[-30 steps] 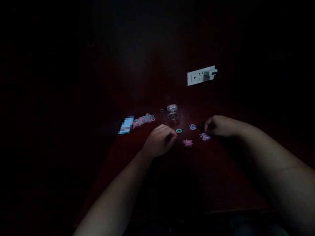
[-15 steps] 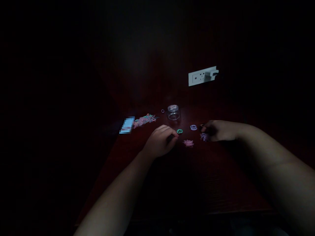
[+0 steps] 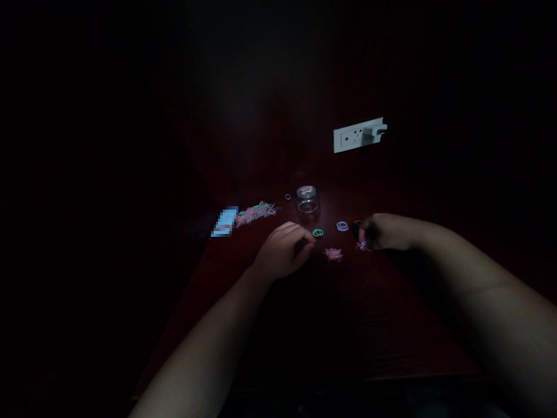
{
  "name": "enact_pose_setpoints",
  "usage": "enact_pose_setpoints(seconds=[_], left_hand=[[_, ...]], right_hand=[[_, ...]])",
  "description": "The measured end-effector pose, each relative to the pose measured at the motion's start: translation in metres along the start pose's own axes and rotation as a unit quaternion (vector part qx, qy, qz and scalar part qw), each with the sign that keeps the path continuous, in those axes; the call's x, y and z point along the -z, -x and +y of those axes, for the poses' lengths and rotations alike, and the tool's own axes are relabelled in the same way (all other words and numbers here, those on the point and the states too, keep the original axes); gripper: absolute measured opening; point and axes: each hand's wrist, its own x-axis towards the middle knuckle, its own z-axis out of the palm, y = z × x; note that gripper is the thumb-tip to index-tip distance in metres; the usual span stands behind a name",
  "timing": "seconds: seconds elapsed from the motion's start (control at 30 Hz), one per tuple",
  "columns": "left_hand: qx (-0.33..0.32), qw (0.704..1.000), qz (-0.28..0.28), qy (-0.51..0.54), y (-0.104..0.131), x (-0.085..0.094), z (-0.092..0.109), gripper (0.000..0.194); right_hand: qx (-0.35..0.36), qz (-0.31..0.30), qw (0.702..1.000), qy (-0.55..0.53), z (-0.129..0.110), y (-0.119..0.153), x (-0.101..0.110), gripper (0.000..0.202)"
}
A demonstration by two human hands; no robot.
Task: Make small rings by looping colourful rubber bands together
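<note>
My left hand (image 3: 285, 249) rests on the dark red table with fingers curled and thumb and index tips close together; whether anything is between them is hidden. Just beyond its fingertips lie green elastic bands (image 3: 318, 233). My right hand (image 3: 383, 232) reaches in from the right, its fingers pinched down on a small heap of purple elastic bands (image 3: 361, 245). Lilac bands (image 3: 342, 226) sit between the hands, towards the back. Nearer to me is a pile of pink elastic bands (image 3: 333, 254).
A clear jar (image 3: 307, 201) with a lid stands behind the hands, a single band (image 3: 288, 197) beside it. A mixed heap of bands (image 3: 257, 213) lies at the left, next to a blurred bright blue item (image 3: 225, 222). A white wall socket (image 3: 357, 135) holds a plug.
My right hand's fingers have come down and closed over the purple heap, and less of it shows. My left hand has stayed in place.
</note>
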Motion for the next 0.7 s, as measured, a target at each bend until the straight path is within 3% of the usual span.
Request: enact_pose_setpoints(seconds=[0.3,0.5,0.6,0.7], left_hand=[[0.001,1.000,0.000,-0.004,0.000,0.000,0.000,0.005],[-0.004,1.000,0.007,-0.005,0.000,0.002,0.002,0.004],[-0.008,1.000,0.009,-0.008,0.000,0.003,0.003,0.005],[-0.009,1.000,0.012,-0.012,0.000,0.004,0.003,0.006]], right_hand=[[-0.017,-0.009,1.000,0.018,0.000,0.001,0.003,0.019],[-0.001,-0.029,0.999,-0.027,0.004,0.006,0.006,0.035],[-0.001,0.001,0.999,-0.046,0.001,0.009,0.010,0.040],[-0.012,0.079,0.995,-0.053,0.000,0.006,0.013,0.039]])
